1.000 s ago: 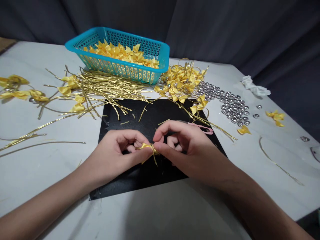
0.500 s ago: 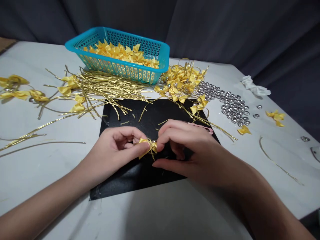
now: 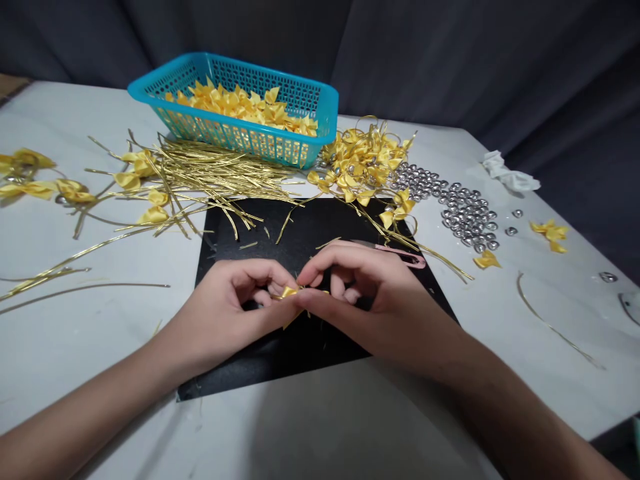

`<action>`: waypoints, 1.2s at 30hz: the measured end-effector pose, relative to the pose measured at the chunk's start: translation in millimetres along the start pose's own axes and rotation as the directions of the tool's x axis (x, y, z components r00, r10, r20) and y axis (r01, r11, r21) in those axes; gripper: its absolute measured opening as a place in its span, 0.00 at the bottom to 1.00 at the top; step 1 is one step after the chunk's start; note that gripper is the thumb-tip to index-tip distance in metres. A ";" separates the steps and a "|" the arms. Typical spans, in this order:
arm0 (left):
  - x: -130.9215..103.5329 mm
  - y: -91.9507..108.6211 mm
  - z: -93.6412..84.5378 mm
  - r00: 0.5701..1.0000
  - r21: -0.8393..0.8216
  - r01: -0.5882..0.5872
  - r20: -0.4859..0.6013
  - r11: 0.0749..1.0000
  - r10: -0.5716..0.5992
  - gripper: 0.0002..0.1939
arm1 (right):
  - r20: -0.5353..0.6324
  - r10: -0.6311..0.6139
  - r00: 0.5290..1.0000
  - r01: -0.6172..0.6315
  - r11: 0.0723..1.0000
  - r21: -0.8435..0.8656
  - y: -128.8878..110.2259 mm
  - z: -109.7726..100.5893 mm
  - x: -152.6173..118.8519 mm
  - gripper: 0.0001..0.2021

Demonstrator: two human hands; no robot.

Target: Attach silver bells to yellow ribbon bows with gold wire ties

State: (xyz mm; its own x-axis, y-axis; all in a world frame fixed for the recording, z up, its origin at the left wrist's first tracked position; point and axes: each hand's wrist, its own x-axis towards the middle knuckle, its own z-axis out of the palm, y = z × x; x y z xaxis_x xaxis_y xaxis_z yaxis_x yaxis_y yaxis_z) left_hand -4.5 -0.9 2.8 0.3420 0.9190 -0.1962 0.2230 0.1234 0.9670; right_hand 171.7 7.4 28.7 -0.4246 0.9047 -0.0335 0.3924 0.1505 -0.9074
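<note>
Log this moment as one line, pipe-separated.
left hand: pinching yellow ribbon | right hand: at same ribbon, grip partly hidden | black mat: beneath both hands | teal basket: beyond mat, holding yellow bows

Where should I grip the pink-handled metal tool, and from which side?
Pinch the pink-handled metal tool at its rounded handle loop, ideally from the right. The loop points that way, while the grey metal end points left, just beyond the bare right hand. Shiny gold cords run close behind the handle, so avoid the far side.
</note>
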 end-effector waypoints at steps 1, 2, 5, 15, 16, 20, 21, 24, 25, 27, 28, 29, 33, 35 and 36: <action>0.0 0.4 0.6 1.000 0.014 -0.004 -0.001 1.000 0.004 0.06 | -0.017 0.061 0.998 -0.060 0.996 0.064 0.6 3.2 1.1 0.04; 0.3 0.7 1.2 1.000 0.029 -0.004 -0.002 1.000 0.004 0.06 | -0.018 0.126 0.992 -0.123 0.984 0.132 1.0 6.1 1.9 0.04; 1.3 1.0 2.8 1.000 0.047 -0.019 -0.005 0.999 0.019 0.06 | 0.048 0.256 0.966 -0.258 0.919 0.298 1.1 11.5 2.2 0.04; 2.6 1.2 1.9 1.000 0.009 -0.020 -0.014 1.000 0.020 0.06 | 0.024 0.296 0.955 -0.288 0.904 0.317 -3.1 8.9 -2.5 0.06; 3.2 1.3 2.3 1.000 0.018 -0.013 -0.015 1.000 0.013 0.05 | 0.011 0.294 0.956 -0.282 0.903 0.324 -3.2 8.1 -2.2 0.06; 3.8 1.7 3.8 1.000 0.052 0.002 -0.021 0.999 -0.001 0.05 | -0.036 0.282 0.959 -0.253 0.905 0.343 -2.5 6.0 -1.5 0.06; 3.2 1.7 3.8 1.000 0.057 -0.001 -0.019 0.998 0.002 0.05 | -0.041 0.282 0.959 -0.251 0.904 0.347 -2.2 6.1 -1.3 0.06; 0.5 1.6 3.2 1.000 0.055 -0.006 -0.008 0.998 0.006 0.05 | -0.037 0.272 0.962 -0.240 0.899 0.367 -1.5 7.4 -0.5 0.06; -0.2 1.6 2.9 1.000 0.048 -0.008 -0.003 0.999 0.008 0.05 | -0.029 0.274 0.961 -0.243 0.894 0.376 -1.5 7.8 -0.2 0.06; -0.6 1.6 2.5 1.000 0.028 -0.016 0.007 0.999 0.015 0.05 | -0.010 0.271 0.963 -0.244 0.884 0.399 -2.0 8.4 0.2 0.05; -0.4 1.7 2.5 1.000 0.021 -0.021 0.010 1.000 0.020 0.05 | -0.002 0.269 0.963 -0.245 0.878 0.411 -2.4 8.5 0.2 0.05; 0.0 1.9 2.6 1.000 0.018 -0.027 0.011 0.999 0.027 0.05 | 0.003 0.269 0.963 -0.245 0.873 0.421 -2.8 8.5 0.1 0.05; 1.8 2.9 3.5 1.000 0.024 -0.017 -0.001 1.000 0.017 0.06 | 0.013 0.262 0.965 -0.238 0.856 0.459 -3.1 8.2 -0.2 0.05; 2.2 3.7 4.0 1.000 0.031 -0.010 -0.003 0.999 0.010 0.06 | 0.019 0.265 0.964 -0.242 0.848 0.472 -2.3 8.2 0.1 0.05; 2.2 4.1 4.2 1.000 0.032 -0.009 -0.002 0.999 0.010 0.06 | 0.018 0.270 0.963 -0.246 0.845 0.475 -1.9 8.3 0.4 0.05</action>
State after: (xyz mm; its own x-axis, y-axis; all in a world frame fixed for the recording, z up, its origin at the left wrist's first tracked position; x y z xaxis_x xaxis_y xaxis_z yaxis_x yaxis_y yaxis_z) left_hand 0.9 0.0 5.7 0.3424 0.9208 -0.1866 0.2488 0.1027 0.9631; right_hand 164.1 4.2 26.9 -0.3180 0.9044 -0.2846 0.0479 -0.2845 -0.9575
